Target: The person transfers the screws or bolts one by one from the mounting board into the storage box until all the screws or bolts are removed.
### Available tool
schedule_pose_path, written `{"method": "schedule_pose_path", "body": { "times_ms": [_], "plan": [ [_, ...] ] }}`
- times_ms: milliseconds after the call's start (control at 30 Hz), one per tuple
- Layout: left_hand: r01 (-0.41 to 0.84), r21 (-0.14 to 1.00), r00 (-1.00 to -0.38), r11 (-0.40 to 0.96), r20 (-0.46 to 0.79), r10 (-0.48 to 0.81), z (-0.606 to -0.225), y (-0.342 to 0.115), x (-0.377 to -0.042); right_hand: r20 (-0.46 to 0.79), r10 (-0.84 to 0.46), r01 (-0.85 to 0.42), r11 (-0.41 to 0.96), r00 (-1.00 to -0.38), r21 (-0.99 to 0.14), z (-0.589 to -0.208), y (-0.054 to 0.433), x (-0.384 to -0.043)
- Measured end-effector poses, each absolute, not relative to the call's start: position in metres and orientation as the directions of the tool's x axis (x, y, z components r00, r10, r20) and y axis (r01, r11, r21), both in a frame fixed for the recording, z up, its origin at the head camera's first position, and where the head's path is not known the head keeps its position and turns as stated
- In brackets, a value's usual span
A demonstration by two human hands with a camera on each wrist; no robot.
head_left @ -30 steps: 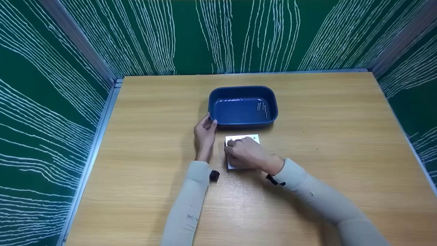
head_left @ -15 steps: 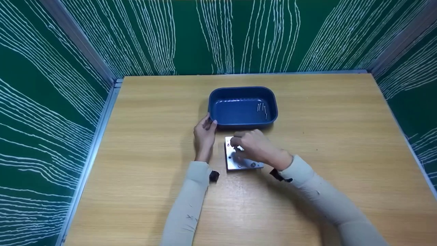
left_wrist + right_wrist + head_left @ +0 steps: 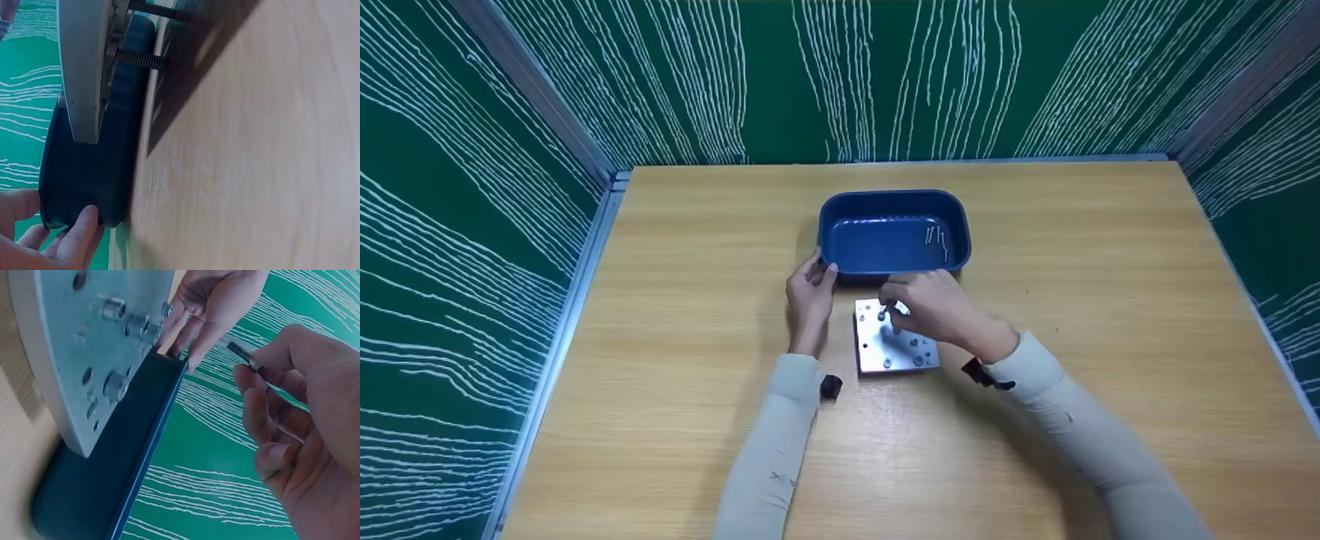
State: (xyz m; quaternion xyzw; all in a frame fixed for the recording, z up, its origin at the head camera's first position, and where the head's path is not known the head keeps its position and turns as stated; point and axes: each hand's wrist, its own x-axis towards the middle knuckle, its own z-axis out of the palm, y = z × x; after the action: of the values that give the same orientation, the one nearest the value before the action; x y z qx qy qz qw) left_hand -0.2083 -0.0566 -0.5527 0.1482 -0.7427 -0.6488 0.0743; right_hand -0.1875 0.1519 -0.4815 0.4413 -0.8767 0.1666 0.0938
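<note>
My left hand holds the near left corner of a dark blue plastic bin, thumb at the rim and fingers against the outer wall in the left wrist view. My right hand is above a silver metal plate, just short of the bin. Thumb and index finger pinch a small threaded bolt, best seen in the right wrist view. Several socket-head bolts sit in the plate's holes, with threaded shanks jutting from its underside. Part of the plate is hidden beneath the right hand.
Several thin silver bolts or pins lie at the right end inside the bin. All stands on a wooden table, bounded by green panels with white wavy lines at the back and sides.
The right hand has risen off the plate and shifted right and toward the bin, uncovering more of the plate's face. The left hand and the bin stay in place.
</note>
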Motion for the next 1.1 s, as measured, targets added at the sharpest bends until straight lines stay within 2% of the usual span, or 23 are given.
{"method": "schedule_pose_path", "body": {
  "times_ms": [500, 767, 1100],
  "plan": [
    [-0.121, 0.988, -0.947, 0.091, -0.087, -0.308, -0.552, -0.057, -0.209, 0.293, -0.700, -0.759, 0.600, -0.651, -0.252, -0.468, 0.167, -0.203],
    [-0.128, 0.984, -0.946, 0.127, -0.083, -0.315, -0.551, -0.057, -0.210, 0.317, -0.660, -0.732, 0.615, -0.681, -0.292, -0.464, 0.175, -0.213],
    [-0.103, 0.988, -0.953, 0.113, -0.066, -0.294, -0.555, -0.058, -0.210, 0.316, -0.630, -0.703, 0.662, -0.709, -0.260, -0.466, 0.185, -0.227]
  ]
}}
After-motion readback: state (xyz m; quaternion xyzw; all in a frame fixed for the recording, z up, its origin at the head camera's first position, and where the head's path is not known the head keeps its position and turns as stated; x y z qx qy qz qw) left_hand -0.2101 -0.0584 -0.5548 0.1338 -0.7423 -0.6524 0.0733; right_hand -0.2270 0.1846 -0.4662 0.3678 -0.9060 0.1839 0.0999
